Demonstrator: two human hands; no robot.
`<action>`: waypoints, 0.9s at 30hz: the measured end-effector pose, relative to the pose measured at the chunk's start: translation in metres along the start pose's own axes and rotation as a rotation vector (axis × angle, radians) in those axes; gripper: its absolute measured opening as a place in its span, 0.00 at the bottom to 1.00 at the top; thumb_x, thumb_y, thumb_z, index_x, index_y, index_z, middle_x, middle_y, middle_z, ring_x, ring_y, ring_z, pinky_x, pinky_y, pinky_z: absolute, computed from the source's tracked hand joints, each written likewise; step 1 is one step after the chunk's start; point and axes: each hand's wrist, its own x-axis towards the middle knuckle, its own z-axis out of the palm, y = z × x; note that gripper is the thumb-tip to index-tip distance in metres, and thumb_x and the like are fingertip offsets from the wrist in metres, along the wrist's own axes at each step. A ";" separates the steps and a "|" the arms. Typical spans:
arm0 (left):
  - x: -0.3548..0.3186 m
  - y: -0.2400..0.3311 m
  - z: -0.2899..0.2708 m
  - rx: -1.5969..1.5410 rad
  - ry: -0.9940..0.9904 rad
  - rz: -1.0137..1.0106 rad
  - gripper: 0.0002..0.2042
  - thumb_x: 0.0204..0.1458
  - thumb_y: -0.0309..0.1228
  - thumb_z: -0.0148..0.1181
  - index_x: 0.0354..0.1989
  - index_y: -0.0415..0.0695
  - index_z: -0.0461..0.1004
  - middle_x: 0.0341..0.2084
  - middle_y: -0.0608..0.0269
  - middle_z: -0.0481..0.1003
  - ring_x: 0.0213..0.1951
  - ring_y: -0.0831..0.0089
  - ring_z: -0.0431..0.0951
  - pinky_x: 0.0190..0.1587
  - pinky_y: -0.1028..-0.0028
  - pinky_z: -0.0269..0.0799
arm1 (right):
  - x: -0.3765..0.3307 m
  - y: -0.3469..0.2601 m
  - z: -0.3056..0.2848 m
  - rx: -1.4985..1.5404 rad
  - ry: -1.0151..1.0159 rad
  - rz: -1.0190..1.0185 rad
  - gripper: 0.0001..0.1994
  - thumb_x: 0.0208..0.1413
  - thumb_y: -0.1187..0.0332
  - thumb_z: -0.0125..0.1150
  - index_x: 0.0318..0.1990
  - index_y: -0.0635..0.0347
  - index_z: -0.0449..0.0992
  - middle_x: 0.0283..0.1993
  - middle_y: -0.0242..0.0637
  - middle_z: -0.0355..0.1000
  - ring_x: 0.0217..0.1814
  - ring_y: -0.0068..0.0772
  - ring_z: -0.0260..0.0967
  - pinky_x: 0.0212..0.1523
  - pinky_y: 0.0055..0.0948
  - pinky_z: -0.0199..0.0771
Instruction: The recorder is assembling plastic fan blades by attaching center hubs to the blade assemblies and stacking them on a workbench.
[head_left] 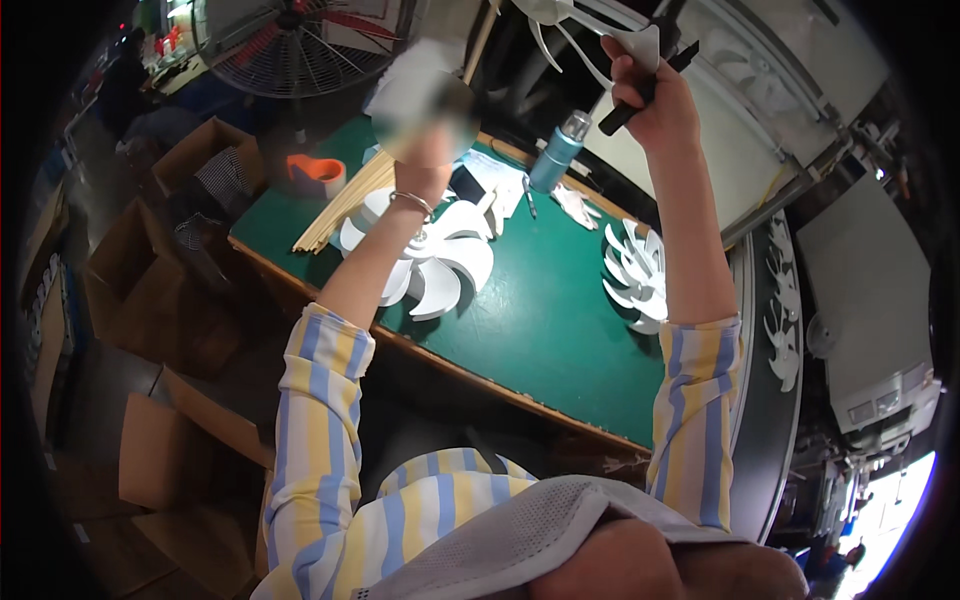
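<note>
My right hand (660,105) is raised at the upper right, its fingers closed round a black bar-shaped tool (620,118). A white fan wheel (640,45) with curved blades is against the same hand, its far part cut off by the upper edge. My left hand (428,150) is held up over the table's far left part. Blur hides its fingers and whatever they may hold. Below my left wrist, a white fan wheel (440,260) lies on the green table (540,300). Another white fan wheel (638,275) rests at the table's right side, partly behind my right forearm.
Wooden strips (345,208) and an orange tape dispenser (318,172) lie at the table's left. A blue bottle (561,152), a pen (529,196) and a glove (575,206) sit farther back. Cardboard boxes (150,285) stand left; a conveyor (765,380) carrying white fan wheels runs right.
</note>
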 end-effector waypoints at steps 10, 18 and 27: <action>0.004 -0.004 -0.004 0.061 0.025 -0.027 0.09 0.63 0.34 0.52 0.36 0.43 0.72 0.28 0.55 0.77 0.31 0.56 0.80 0.31 0.62 0.76 | 0.007 0.002 0.061 -0.071 -0.016 0.050 0.16 0.66 0.71 0.42 0.53 0.73 0.71 0.48 0.56 0.75 0.33 0.23 0.70 0.18 0.17 0.55; -0.004 -0.005 -0.009 0.106 -0.010 -0.031 0.09 0.63 0.34 0.51 0.36 0.43 0.73 0.29 0.56 0.79 0.31 0.57 0.81 0.31 0.66 0.77 | -0.013 -0.012 0.083 -1.000 -0.124 0.001 0.18 0.61 0.63 0.58 0.57 0.57 0.77 0.27 0.28 0.67 0.19 0.12 0.54 0.18 0.14 0.46; -0.063 -0.016 -0.048 0.081 0.062 0.051 0.14 0.54 0.36 0.61 0.48 0.47 0.76 0.38 0.58 0.79 0.37 0.56 0.80 0.38 0.63 0.76 | -0.075 0.104 0.050 -1.076 -0.052 0.148 0.22 0.59 0.62 0.62 0.59 0.61 0.74 0.28 0.31 0.73 0.24 0.17 0.64 0.25 0.21 0.64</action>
